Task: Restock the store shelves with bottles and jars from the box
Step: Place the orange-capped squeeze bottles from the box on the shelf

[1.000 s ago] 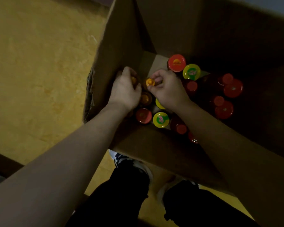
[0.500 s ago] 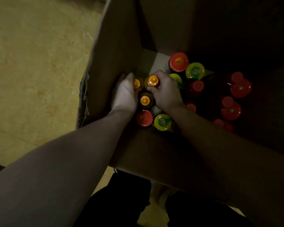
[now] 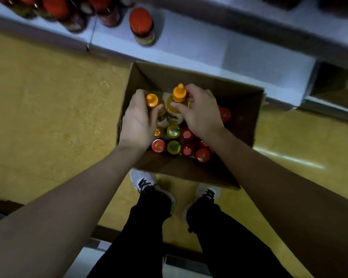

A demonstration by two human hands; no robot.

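Note:
An open cardboard box sits on the floor in front of my feet. My left hand grips one orange-capped squeeze bottle, raised above the box's left side. A second orange-capped squeeze bottle with a pale label is held by my right hand, beside the first. Both bottles are upright and close together. Below them in the box stand several jars with red lids and yellow-green lids.
A low white shelf runs along the top, just beyond the box. A red-lidded jar stands on it, with more red-lidded jars to its left. Yellow floor lies on both sides. My shoes touch the box's near wall.
Both hands closed on the orange-capped bottles and lifted them up out of the box. My head rose and pulled back, bringing the shelf and my feet into view.

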